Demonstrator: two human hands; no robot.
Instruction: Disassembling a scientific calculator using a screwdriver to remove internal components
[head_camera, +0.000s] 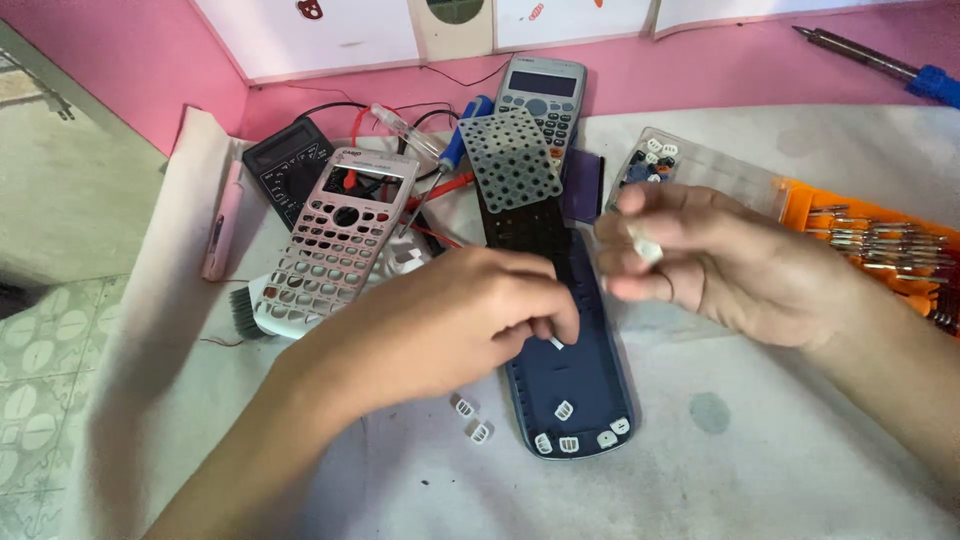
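A dark blue calculator shell (575, 385) lies face down in the middle, with a few small white keys (563, 410) resting in its lower end. My left hand (450, 320) pinches a small white key over the shell's middle. My right hand (710, 260) hovers just above and to the right, blurred, with several small white keys (648, 247) held in its fingers. Two more white keys (470, 420) lie loose on the white cloth (780, 440) left of the shell.
A pink calculator faceplate with empty key holes (335, 235) lies at the left. A grey rubber keypad mat (510, 160), a whole grey calculator (545, 95), a black multimeter (285, 165), a clear parts box (690, 165), an orange screwdriver-bit tray (880, 240) and a blue-tipped soldering iron (880, 65) surround them.
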